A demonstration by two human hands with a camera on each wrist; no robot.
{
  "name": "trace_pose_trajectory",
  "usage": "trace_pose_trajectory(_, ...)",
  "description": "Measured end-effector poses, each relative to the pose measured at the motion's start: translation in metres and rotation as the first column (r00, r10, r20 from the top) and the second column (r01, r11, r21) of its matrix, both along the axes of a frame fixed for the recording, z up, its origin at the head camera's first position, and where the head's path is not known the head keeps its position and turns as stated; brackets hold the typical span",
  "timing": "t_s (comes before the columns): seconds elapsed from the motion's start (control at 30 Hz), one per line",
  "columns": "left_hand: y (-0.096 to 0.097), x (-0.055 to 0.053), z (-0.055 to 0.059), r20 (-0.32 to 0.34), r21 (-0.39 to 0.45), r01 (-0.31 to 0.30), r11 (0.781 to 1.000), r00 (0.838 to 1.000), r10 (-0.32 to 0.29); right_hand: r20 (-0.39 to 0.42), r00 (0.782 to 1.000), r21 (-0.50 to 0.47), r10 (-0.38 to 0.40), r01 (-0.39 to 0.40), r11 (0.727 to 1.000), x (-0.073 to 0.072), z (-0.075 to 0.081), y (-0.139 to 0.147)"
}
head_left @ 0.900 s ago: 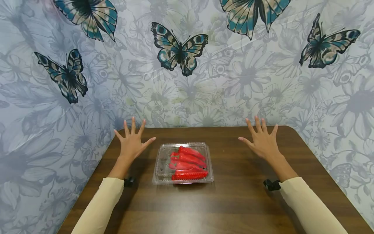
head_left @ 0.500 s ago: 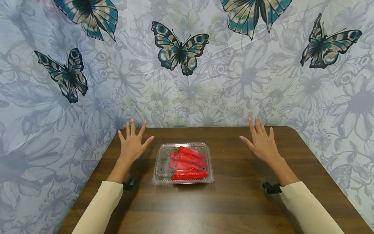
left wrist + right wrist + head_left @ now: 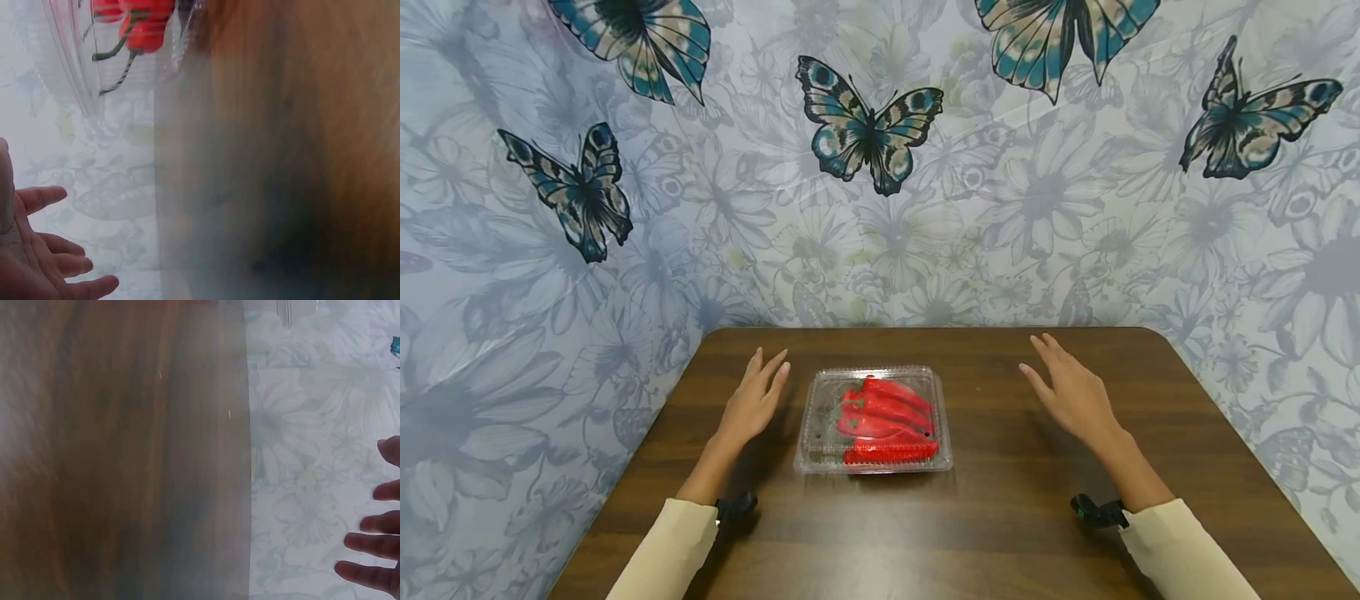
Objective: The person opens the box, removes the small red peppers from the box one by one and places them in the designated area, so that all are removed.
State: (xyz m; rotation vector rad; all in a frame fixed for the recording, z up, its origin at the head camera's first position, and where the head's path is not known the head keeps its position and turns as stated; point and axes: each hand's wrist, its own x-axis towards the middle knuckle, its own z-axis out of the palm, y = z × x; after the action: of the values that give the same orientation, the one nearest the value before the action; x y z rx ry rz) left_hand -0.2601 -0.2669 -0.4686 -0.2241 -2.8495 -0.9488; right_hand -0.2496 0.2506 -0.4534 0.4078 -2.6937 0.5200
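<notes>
A clear plastic clamshell box (image 3: 820,433) stands on the brown wooden table, its lid down. Several red peppers (image 3: 883,407) with green stems lie inside it. My left hand (image 3: 751,406) is held just left of the box, apart from it, fingers extended and holding nothing. To the right of the box, at a wider distance, my right hand (image 3: 1078,404) hovers with straight fingers and holds nothing. In the left wrist view the pepper stems (image 3: 119,53) show through the box's side. The right wrist view has only fingertips (image 3: 372,544) of that hand at its edge.
The wooden table (image 3: 985,533) has rounded far corners. Behind it hangs a pale floral wall covering (image 3: 925,250) with printed butterflies. Dark wrist straps (image 3: 1097,510) with cameras sit below each hand, at the cream sleeves (image 3: 1187,554).
Both hands have lowered and drawn their spread fingers closer together. The left hand has turned its palm inward, toward the box. The box and peppers have stayed in place; the head view shifts slightly.
</notes>
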Motion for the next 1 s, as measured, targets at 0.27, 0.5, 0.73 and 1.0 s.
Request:
trace_pose_trajectory(0.27,0.003,0.008,-0.018,0.061,0.332,0.033,0.943,0.997,-0.056,0.031,0.997,-0.105,0.070,-0.066,0.992,0.013,-0.014,-0.014)
trace_pose_trajectory(0.5,0.006,0.009,-0.027,0.244,0.672,-0.104,0.733,0.966,-0.087,0.080,0.990,-0.208,0.118,-0.099,0.973,0.017,-0.022,-0.028)
trace_pose_trajectory(0.73,0.011,0.006,-0.041,0.367,0.785,-0.216,0.580,0.917,-0.156,0.136,0.975,-0.294,0.175,-0.129,0.947,0.025,-0.027,-0.039)
trace_pose_trajectory(1.0,0.014,0.008,-0.050,0.371,0.810,-0.200,0.551,0.903,-0.216,0.259,0.918,-0.426,0.301,-0.171,0.888,0.038,-0.034,-0.059)
